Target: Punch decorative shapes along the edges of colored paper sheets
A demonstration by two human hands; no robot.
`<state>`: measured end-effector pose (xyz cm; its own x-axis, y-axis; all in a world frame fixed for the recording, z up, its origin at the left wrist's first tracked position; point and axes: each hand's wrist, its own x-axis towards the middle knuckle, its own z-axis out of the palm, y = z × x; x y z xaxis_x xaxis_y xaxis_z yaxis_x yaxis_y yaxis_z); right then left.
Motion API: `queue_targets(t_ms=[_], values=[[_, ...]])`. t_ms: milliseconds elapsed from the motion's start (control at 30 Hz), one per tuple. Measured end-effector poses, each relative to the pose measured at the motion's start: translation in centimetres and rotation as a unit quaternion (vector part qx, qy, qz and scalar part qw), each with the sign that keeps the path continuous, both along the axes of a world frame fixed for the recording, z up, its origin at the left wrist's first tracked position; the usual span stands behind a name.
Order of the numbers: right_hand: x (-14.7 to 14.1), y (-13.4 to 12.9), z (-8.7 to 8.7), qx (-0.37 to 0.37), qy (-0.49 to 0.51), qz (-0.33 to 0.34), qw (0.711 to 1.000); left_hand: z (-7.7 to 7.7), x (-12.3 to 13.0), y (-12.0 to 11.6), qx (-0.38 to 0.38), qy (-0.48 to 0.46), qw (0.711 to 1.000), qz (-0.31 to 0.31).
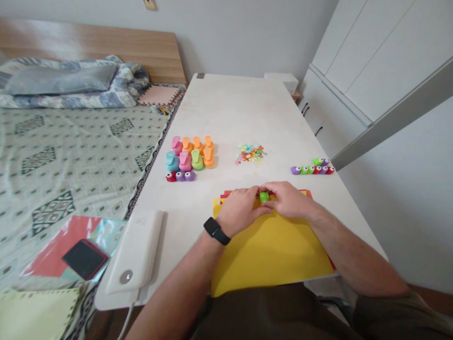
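Over the far edge of the yellow sheet (272,255), the left hand (239,210) has its fingers curled close against the left side of a small green punch (264,197); whether they pinch it or only press the paper, I cannot tell. The right hand (292,200) closes on the punch from the right, thumb and finger bent about it. The punch looks light, hard and smooth, perhaps a bit slippery; its sides offer the best hold, leaving the top free to press. The sheet should be thin and flexible, easily creased, and is best held flat near an edge.

Left of the sheet, a long white device (136,252) lies on the white table (230,108). Beyond the sheet's left corner stand 8 larger punches (197,160) in 2 rows, with 3 small punches (180,176) just in front. Paper bits (252,153) lie scattered beyond the sheet, and more little punches (311,170) are lined up beyond its right corner.

The room shows a bed (88,137) well left of the sheet, a pale wall (240,38) past it and white cabinets (371,52) off to its right.
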<state>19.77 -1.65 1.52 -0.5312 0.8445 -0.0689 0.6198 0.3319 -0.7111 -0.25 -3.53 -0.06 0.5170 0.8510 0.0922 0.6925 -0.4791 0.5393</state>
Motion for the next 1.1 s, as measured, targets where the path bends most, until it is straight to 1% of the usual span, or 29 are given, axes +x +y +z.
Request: queue_targets(t_ms=[233, 600, 733, 900, 1100], values=[[-0.1, -0.2, 0.0, 0.008, -0.001, -0.002, 1.000, 0.1, 0.2, 0.1, -0.014, -0.011, 1.000, 0.011], [-0.3, -0.2, -0.4, 0.026, -0.003, -0.016, 1.000, -0.4, 0.3, 0.3, -0.005, -0.001, 1.000, 0.007], [-0.1, 0.0, -0.4, 0.018, 0.006, -0.010, 1.000, -0.3, 0.3, 0.2, 0.008, 0.011, 1.000, 0.007], [0.0, 0.1, -0.6, 0.006, 0.010, -0.014, 1.000, 0.0, -0.6, -0.1, 0.035, 0.034, 0.999, 0.017], [0.3, 0.2, -1.0, 0.000, 0.011, -0.028, 1.000, 0.2, -1.7, -0.1, 0.036, 0.060, 0.997, 0.035]])
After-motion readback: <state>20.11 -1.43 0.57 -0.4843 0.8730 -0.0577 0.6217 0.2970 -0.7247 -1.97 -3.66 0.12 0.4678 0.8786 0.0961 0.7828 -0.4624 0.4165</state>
